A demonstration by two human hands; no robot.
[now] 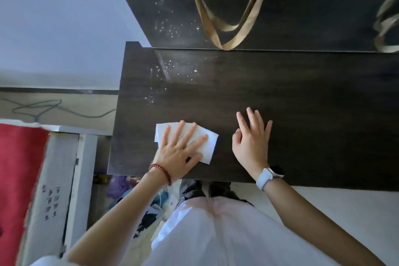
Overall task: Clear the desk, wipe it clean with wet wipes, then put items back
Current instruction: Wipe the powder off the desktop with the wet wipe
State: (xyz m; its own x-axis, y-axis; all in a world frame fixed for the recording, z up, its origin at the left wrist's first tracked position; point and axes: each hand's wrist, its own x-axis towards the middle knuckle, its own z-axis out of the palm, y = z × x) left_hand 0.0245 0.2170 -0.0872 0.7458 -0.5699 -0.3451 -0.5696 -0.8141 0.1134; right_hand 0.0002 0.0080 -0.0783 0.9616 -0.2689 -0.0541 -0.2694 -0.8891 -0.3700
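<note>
Your left hand [180, 150] lies flat with fingers spread, pressing the white wet wipe [188, 141] onto the dark desk [302, 101] near its left front corner. Your right hand [251, 139] rests palm-down just to the right, fingers apart, holding nothing. The desk's near edge runs just behind both wrists. Bare surface stretches far and right of your hands; white specks [170, 71] mark the far left. A paper bag's handles [226, 24] hang over the far panel.
</note>
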